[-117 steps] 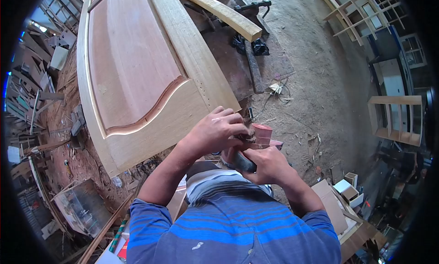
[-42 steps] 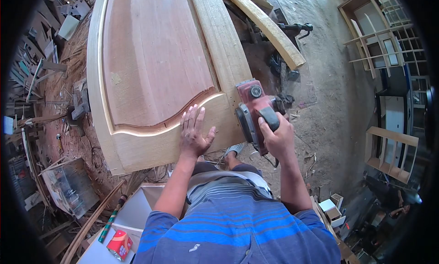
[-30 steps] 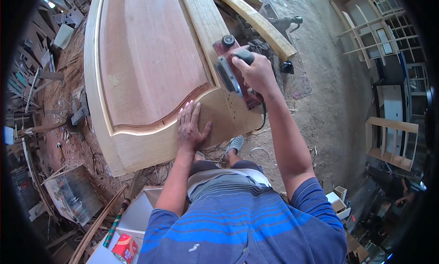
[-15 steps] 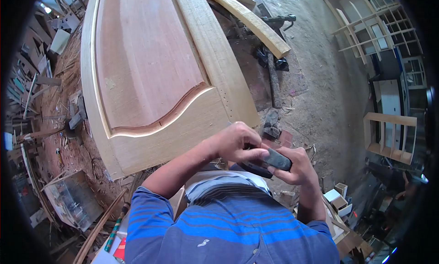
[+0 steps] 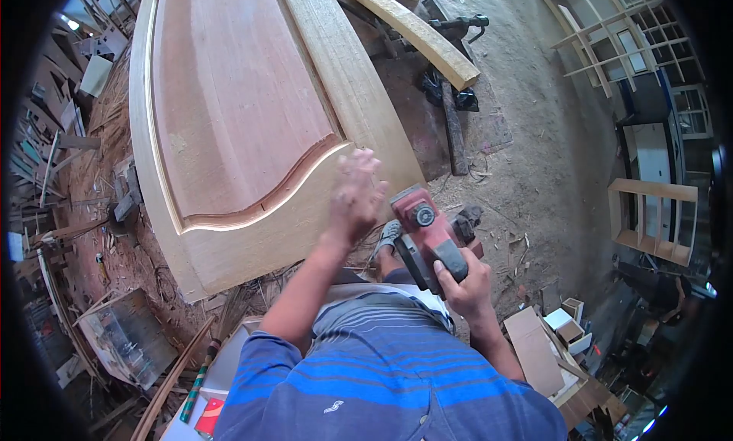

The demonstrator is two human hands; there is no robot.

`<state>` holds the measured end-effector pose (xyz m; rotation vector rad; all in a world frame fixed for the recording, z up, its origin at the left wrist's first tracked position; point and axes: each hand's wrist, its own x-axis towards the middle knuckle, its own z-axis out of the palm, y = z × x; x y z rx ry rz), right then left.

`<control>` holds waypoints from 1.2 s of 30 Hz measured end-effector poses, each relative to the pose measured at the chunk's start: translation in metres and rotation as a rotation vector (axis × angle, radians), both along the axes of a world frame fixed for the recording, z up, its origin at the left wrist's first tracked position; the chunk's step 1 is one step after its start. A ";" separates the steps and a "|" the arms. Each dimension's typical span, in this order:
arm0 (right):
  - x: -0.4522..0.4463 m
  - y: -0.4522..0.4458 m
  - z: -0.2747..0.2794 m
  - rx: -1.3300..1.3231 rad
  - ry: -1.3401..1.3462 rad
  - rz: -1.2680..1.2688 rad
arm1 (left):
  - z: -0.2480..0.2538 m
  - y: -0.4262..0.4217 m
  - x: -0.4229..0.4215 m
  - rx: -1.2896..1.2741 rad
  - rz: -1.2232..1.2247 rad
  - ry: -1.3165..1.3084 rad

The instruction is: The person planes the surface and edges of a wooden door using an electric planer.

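Note:
My right hand (image 5: pixel 464 282) is wrapped round the rear handle of a red and black electric hand planer (image 5: pixel 434 229), held to the right of the door's lower corner. A round dark knob on the planer's front faces up. My left hand (image 5: pixel 356 193), blurred by motion, is over the door's bottom rail with its fingers apart and nothing in them. Whether it touches the wood cannot be made out. The wooden door (image 5: pixel 252 250) lies in front of me, with a reddish recessed panel (image 5: pixel 237 97) and a wavy moulded lower edge.
A curved timber piece (image 5: pixel 427 40) juts out beyond the door's right side, near a dark metal clamp (image 5: pixel 462 25). Wooden frames (image 5: pixel 655 221) stand at the far right. Scrap wood and shavings litter the floor at left. A shoe (image 5: pixel 388 236) shows below the door's corner.
My left hand has left the planer and moved up and left over the door. The planer, in my right hand, has turned so its knob side shows.

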<state>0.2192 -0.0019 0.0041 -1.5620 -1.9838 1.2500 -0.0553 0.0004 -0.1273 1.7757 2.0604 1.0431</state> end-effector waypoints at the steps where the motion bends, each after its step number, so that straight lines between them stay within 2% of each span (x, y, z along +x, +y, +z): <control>1: 0.000 0.002 -0.002 -0.005 -0.002 -0.016 | -0.013 -0.005 -0.012 -0.054 -0.011 0.065; 3: -0.004 0.010 -0.005 -0.007 -0.027 0.002 | -0.026 -0.011 -0.027 -0.164 -0.028 0.194; 9: -0.040 0.044 -0.009 -0.012 -0.030 0.023 | -0.028 -0.008 -0.024 -0.185 0.270 0.231; 21: -0.103 0.107 -0.008 0.002 -0.017 0.039 | -0.030 -0.005 -0.026 -0.209 0.251 0.188; 33: -0.177 0.180 -0.028 0.129 0.001 0.097 | -0.045 -0.006 -0.031 -0.145 0.245 0.196; 36: -0.211 0.209 -0.026 0.153 0.007 0.125 | -0.031 -0.007 -0.030 -0.162 0.246 0.181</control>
